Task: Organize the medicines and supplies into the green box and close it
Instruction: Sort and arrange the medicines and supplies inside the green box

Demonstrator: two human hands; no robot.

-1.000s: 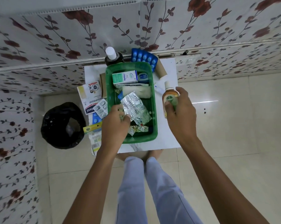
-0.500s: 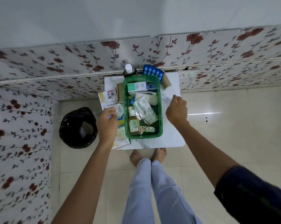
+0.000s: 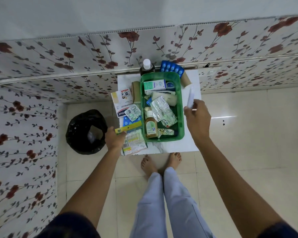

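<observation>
The green box [image 3: 181,103] stands open on a small white table [image 3: 172,146]. Inside lie an amber antiseptic bottle [image 3: 151,127], a silver foil strip [image 3: 162,111], a teal-and-white carton [image 3: 154,85] and a white gauze roll [image 3: 168,98]. My left hand [image 3: 114,138] grips a yellow-green flat box [image 3: 128,127] at the table's left edge. My right hand [image 3: 197,117] holds a white slender packet [image 3: 190,97] just right of the box. Plaster boxes [image 3: 121,102], blister strips [image 3: 132,112] and a sheet of sticks [image 3: 133,140] lie left of the box.
A dark bottle with a white cap [image 3: 147,66], a blue blister pack [image 3: 172,68] and a cardboard tube [image 3: 185,79] stand behind the box against the flowered wall. A black-lined bin [image 3: 86,131] sits on the floor to the left. My bare feet [image 3: 162,163] are below the table.
The amber bottle went from my right hand into the box. My left hand left the box and took the yellow-green flat box; my right hand picked up the white packet. The view pulled back.
</observation>
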